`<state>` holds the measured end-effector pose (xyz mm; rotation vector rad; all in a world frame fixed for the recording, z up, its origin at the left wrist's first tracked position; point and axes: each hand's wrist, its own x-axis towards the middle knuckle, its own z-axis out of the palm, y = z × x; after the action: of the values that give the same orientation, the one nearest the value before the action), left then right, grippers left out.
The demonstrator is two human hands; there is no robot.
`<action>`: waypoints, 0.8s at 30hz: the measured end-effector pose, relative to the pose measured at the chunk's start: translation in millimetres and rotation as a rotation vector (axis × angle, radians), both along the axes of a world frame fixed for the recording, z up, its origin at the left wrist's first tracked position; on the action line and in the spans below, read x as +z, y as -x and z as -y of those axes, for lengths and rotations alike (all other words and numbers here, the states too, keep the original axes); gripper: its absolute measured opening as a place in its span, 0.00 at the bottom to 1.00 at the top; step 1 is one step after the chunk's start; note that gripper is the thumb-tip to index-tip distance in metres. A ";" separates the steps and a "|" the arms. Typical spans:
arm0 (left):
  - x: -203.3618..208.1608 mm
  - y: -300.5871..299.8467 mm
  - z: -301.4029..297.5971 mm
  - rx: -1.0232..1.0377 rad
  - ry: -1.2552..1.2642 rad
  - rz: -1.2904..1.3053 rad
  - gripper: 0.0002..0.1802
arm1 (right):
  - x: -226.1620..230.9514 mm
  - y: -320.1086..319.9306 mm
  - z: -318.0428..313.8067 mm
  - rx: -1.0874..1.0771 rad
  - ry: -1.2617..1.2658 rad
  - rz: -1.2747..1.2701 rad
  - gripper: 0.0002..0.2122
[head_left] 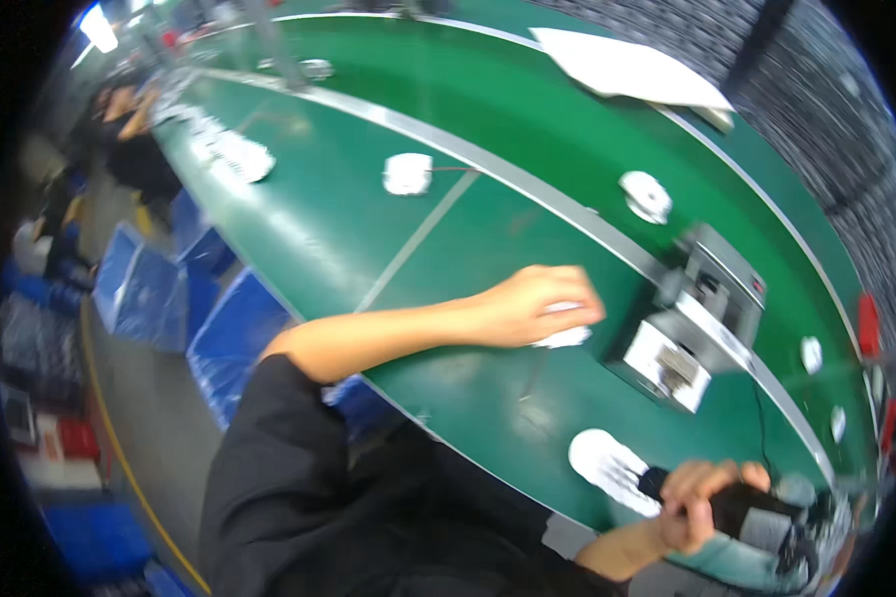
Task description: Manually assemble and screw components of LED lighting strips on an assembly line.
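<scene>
My left hand (543, 303) is closed over a small white part (564, 326) on the green worktable (448, 383). Its fingers curl round the part and hide most of it; a thin dark wire seems to trail below. At the lower right, my right hand (702, 502) wraps round a black power tool (749, 512) with a pale label. The tool's dark nose points left, toward a row of white round parts (607, 466) lying by the table's near edge. Motion blur hides fine detail.
A grey metal machine (712, 308) stands right of my left hand. White parts lie on the table (408, 174) and the green conveyor (646, 196) behind the metal rail (528, 184). Blue lined bins (234, 338) stand at left; a co-worker (134, 139) is at the far left.
</scene>
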<state>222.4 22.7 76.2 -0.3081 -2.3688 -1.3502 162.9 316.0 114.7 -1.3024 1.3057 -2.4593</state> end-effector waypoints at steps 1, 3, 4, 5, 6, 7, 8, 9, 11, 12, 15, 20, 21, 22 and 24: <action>-10.9 -9.7 -7.2 0.024 -0.041 0.071 0.08 | -1.2 -2.1 6.5 0.000 0.053 0.085 0.26; -25.5 -14.0 -16.6 -0.017 -0.143 0.225 0.07 | -1.1 -5.4 15.0 -0.023 0.076 0.114 0.26; -34.5 -15.0 -15.9 -0.015 -0.012 0.148 0.06 | 0.5 -6.5 14.9 0.005 0.064 0.132 0.26; -41.0 -16.8 -16.6 0.055 0.121 0.082 0.06 | 0.9 -4.9 16.0 0.015 0.054 0.138 0.26; -44.3 -15.6 -14.0 0.070 0.144 0.051 0.07 | 2.6 -5.7 15.9 0.018 0.045 0.159 0.26; -44.9 -16.3 -15.1 0.118 0.157 -0.003 0.08 | 4.5 -5.5 14.5 0.011 0.029 0.158 0.25; -35.4 -18.5 -16.7 0.176 0.170 -0.057 0.09 | 6.6 -3.4 14.0 0.012 0.014 0.158 0.25; -28.8 -22.8 -17.0 0.148 0.161 -0.055 0.09 | 7.1 -1.9 12.5 0.003 0.012 0.161 0.25; -17.1 -35.4 -16.1 0.025 0.094 0.135 0.12 | 8.2 -0.1 10.0 -0.013 0.017 0.173 0.24; -15.0 -37.9 -18.7 -0.006 0.089 0.143 0.12 | 8.3 1.0 7.7 -0.026 0.019 0.182 0.24; -17.3 -42.4 -28.0 -0.029 0.339 0.150 0.16 | 5.1 2.2 11.4 -0.086 -0.048 0.145 0.25; -23.5 -35.3 -73.8 -0.367 0.180 0.017 0.16 | 11.1 2.2 15.5 -0.095 -0.082 0.166 0.25; -26.2 -30.2 -81.1 -0.403 0.146 -0.005 0.16 | 11.6 4.1 10.9 -0.069 -0.047 0.184 0.24; -29.4 -26.6 -86.6 -0.434 0.112 -0.026 0.16 | 11.5 5.5 8.1 -0.039 -0.012 0.202 0.24; -34.5 -25.1 -94.2 -0.432 0.120 -0.031 0.15 | 8.7 5.2 7.9 -0.048 -0.005 0.194 0.24</action>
<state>247.4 116.9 41.7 -0.9117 -2.4507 -1.3648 157.7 308.1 123.4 -1.0115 1.3076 -2.5363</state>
